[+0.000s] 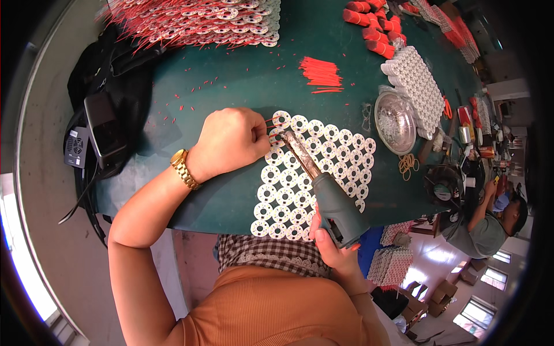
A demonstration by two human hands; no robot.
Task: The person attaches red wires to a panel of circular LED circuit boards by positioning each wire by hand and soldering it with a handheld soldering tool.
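Observation:
My left hand, with a gold watch at the wrist, is closed over the upper left corner of a panel of round white circuit boards. Thin red wires run from its pinched fingers to the corner boards. In my right hand is a dark green soldering gun, its long, stained metal barrel slanting up and left across the panel. The tip ends just beside the wires and my left fingers; whether it touches a board I cannot tell. Part of the right hand is hidden behind the tool.
Beyond the panel lies a bunch of cut red wires. A clear bowl, rubber bands and a stack of white boards are at right. Wired panels are piled far left; a black power bank sits left. Another person works at right.

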